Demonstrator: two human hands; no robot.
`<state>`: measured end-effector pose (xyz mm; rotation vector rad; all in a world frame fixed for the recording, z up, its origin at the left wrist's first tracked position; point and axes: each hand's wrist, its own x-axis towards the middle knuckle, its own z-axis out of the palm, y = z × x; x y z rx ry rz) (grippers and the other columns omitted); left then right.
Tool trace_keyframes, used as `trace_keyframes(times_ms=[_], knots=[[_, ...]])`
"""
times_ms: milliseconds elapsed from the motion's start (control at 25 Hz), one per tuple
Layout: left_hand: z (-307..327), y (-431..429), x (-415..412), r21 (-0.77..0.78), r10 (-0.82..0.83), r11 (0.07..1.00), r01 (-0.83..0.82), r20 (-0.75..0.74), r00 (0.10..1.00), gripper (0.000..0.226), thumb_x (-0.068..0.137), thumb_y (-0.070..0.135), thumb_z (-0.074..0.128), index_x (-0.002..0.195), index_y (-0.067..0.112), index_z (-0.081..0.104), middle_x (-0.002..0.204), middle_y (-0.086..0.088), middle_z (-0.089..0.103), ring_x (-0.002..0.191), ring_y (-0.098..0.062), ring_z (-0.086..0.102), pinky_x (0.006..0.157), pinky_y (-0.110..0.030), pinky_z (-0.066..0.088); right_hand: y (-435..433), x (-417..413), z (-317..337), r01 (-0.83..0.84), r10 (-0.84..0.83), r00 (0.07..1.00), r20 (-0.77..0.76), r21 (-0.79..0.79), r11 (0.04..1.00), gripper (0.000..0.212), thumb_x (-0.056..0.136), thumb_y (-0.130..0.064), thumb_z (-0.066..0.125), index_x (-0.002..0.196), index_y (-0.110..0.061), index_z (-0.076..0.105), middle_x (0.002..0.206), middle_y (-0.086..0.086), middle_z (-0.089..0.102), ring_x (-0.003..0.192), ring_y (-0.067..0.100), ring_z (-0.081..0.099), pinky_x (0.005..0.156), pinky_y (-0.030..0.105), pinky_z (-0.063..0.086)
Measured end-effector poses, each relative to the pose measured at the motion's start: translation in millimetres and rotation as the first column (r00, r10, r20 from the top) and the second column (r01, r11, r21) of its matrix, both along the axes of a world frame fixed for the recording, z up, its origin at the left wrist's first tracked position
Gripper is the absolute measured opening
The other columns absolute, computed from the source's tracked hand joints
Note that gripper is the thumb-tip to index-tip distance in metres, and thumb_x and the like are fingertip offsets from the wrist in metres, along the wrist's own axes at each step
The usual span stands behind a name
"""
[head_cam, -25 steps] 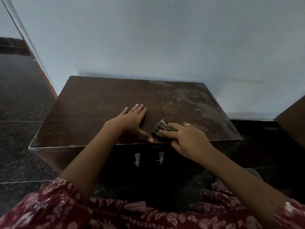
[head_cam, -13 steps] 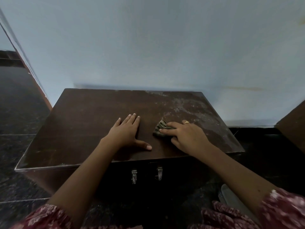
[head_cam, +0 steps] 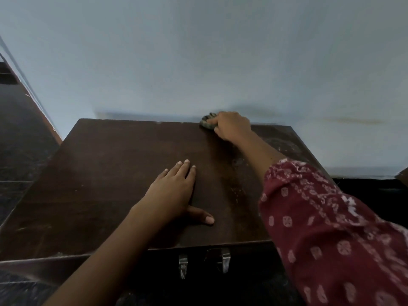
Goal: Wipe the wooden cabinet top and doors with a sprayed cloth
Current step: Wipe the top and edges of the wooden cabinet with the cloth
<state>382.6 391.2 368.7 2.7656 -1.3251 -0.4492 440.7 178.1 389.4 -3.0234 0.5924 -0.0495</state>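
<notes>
The dark wooden cabinet top [head_cam: 106, 177] fills the middle of the view, backed against a pale wall. My right hand [head_cam: 230, 125] is stretched to the far edge of the top, pressing a small greenish cloth [head_cam: 206, 123] against the wood by the wall. Most of the cloth is hidden under my fingers. My left hand [head_cam: 174, 192] lies flat on the top near the middle, fingers spread, thumb pointing right, holding nothing. A dusty pale patch [head_cam: 284, 146] shows on the far right of the top. Two metal door handles [head_cam: 183, 265] hang below the front edge.
The pale blue wall [head_cam: 198, 62] rises directly behind the cabinet. Dark stone floor [head_cam: 19, 140] lies to the left. A brown piece of furniture [head_cam: 403, 177] shows at the right edge. My red patterned sleeve [head_cam: 331, 228] covers the right front corner of the cabinet.
My right hand has slid the cloth from the near middle of the top to the far edge by the wall. My left hand stays flat. The view has moved closer over the cabinet.
</notes>
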Motion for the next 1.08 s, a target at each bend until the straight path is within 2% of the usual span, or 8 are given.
trace_keyframes(times_ms=[160,400,480,640,880,920,1040,1080], knots=[[1,0,0,0.012,0.001,1.0,-0.001,-0.015,1.0,0.125,0.062,0.075,0.057,0.151,0.012,-0.005,0.16,-0.007,-0.011,0.149,-0.021,-0.007,0.12,-0.038,0.003,-1,-15,-1,0.021,-0.021,1.0,0.019,-0.004,1.0,0.035,0.095,-0.022,0.047,0.126,-0.036,0.056,0.134,0.008,0.056,0.121,0.033,0.051,0.097,0.043,0.042],[3,7,-10,-0.006,0.029,1.0,-0.029,-0.065,0.997,0.117,0.069,0.072,0.055,0.151,0.012,-0.005,0.16,-0.006,-0.013,0.148,-0.018,-0.01,0.12,-0.038,-0.002,20,-95,-9,0.047,-0.048,0.998,-0.046,-0.031,0.998,0.039,0.092,-0.027,0.044,0.13,-0.028,0.051,0.133,0.007,0.055,0.12,0.032,0.05,0.088,0.043,0.047],[6,7,-14,-0.009,0.04,0.999,-0.041,-0.082,0.996,0.113,0.073,0.068,0.055,0.151,0.011,-0.003,0.16,-0.007,-0.011,0.148,-0.019,-0.009,0.12,-0.038,-0.002,33,-130,-4,-0.014,0.008,0.995,-0.099,-0.058,0.998,0.04,0.094,-0.024,0.042,0.132,-0.034,0.048,0.135,0.005,0.051,0.121,0.033,0.048,0.086,0.043,0.048],[8,3,-21,-0.021,-0.002,1.0,0.0,-0.101,0.995,0.101,0.078,0.064,0.052,0.151,0.013,0.004,0.161,-0.008,-0.006,0.149,-0.02,-0.004,0.121,-0.038,0.001,62,-200,6,-0.082,0.071,0.988,-0.14,-0.077,0.994,0.047,0.094,-0.024,0.041,0.138,-0.043,0.038,0.147,-0.003,0.04,0.126,0.032,0.044,0.092,0.041,0.046],[3,-3,-36,-0.056,-0.038,0.998,0.032,-0.104,0.994,0.114,0.07,0.073,0.053,0.151,0.016,-0.002,0.16,-0.003,-0.011,0.148,-0.014,-0.012,0.12,-0.038,-0.006,73,-267,5,-0.176,0.165,0.981,-0.104,-0.106,0.979,0.05,0.093,-0.025,0.043,0.139,-0.044,0.035,0.151,-0.009,0.036,0.128,0.031,0.043,0.095,0.037,0.044],[3,-4,-36,-0.054,-0.043,0.998,0.037,-0.097,0.994,0.115,0.069,0.073,0.054,0.151,0.016,-0.003,0.16,-0.003,-0.012,0.147,-0.014,-0.013,0.12,-0.037,-0.007,72,-275,5,-0.198,0.186,0.976,-0.111,-0.116,0.973,0.05,0.09,-0.025,0.049,0.136,-0.044,0.04,0.147,-0.008,0.042,0.125,0.033,0.048,0.092,0.038,0.047],[1,-9,-33,-0.055,-0.035,0.998,0.032,-0.072,0.997,0.118,0.068,0.074,0.054,0.151,0.014,-0.004,0.16,-0.004,-0.014,0.147,-0.016,-0.017,0.12,-0.038,-0.01,65,-285,4,-0.239,0.202,0.965,-0.17,-0.236,0.942,0.052,0.066,-0.026,0.076,0.114,-0.041,0.064,0.116,-0.005,0.07,0.086,0.033,0.07,0.06,0.036,0.056],[1,-11,-32,-0.063,-0.027,0.998,0.023,-0.07,0.997,0.119,0.068,0.075,0.054,0.151,0.014,-0.004,0.16,-0.005,-0.014,0.147,-0.016,-0.016,0.12,-0.039,-0.01,62,-284,3,-0.245,0.208,0.965,-0.162,-0.264,0.933,0.052,0.066,-0.026,0.077,0.114,-0.041,0.064,0.116,-0.006,0.07,0.086,0.033,0.07,0.06,0.036,0.056]])
